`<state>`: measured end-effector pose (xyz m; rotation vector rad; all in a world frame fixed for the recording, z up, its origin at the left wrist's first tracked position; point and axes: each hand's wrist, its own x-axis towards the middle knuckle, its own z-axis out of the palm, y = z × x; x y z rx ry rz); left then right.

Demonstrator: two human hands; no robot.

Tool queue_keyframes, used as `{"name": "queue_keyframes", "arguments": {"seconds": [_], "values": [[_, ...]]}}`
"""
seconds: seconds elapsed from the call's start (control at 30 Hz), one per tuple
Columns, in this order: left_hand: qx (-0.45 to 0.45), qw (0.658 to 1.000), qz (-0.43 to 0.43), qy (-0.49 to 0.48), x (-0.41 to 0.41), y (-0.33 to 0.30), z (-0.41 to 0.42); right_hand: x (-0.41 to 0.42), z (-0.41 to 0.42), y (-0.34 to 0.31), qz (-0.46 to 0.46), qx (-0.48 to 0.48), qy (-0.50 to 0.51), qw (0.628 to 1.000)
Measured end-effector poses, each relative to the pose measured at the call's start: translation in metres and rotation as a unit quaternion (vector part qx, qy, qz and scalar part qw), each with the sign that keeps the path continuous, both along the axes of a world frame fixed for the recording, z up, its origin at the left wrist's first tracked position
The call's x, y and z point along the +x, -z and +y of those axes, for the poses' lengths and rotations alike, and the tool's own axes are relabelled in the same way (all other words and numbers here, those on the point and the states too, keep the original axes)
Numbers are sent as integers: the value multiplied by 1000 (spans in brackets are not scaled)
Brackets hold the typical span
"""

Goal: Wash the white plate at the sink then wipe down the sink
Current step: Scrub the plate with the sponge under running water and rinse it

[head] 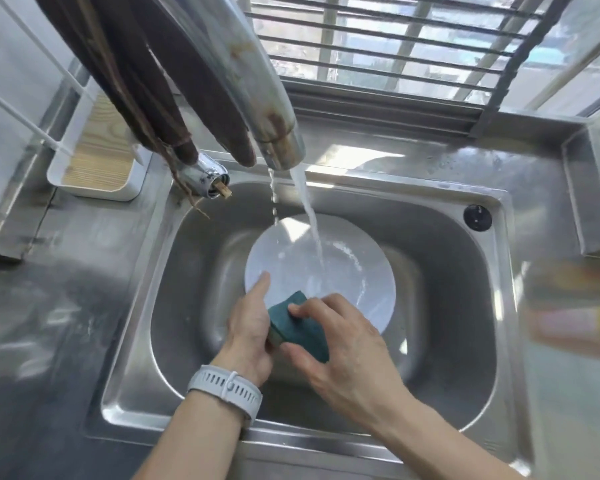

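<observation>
Two hands over white plate (354, 271), right hand (340, 344) grip curled round green sponge (300, 323), left hand (250, 327) holding plate's near edge

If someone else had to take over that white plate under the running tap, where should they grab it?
Probably by the bare right rim of the white plate, coming from the right. The near-left edge is taken: the left hand grips it there, and the right hand holds the green sponge against it. A rim pinch suits its thin, wet, tilted shape.

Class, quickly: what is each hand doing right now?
Left hand: holds the plate by its edge.
Right hand: grips the green sponge.
</observation>
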<state>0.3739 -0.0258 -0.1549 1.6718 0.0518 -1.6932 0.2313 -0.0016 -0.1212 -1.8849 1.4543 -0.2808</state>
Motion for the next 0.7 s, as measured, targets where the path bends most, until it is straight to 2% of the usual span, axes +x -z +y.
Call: {"name": "queue_keyframes", "arguments": {"seconds": [0.1, 0.27, 0.33, 0.4, 0.47, 0.53, 0.7], "values": [[-30, 994, -104, 23, -1, -6, -5, -37, 4, 0, 40, 3, 1, 999], [-60, 980, -178, 61, -8, -6, -1, -66, -31, 25, 124, -39, 112, 985], [-64, 976, -193, 74, -13, -5, -1, -53, -57, 36, 121, -47, 166, 978], [-67, 976, -192, 82, -17, -6, -1, -27, -77, 41, 75, -39, 200, 976], [-57, 977, -188, 83, -18, -8, -2, 3, -82, 38, 20, -26, 189, 982], [-33, 978, -193, 71, -15, -9, -4, 25, -68, 28, -11, -18, 135, 991], [-15, 979, -196, 59, -5, -19, 0, -9, -18, 8, -8, 5, 23, 1000]]}}
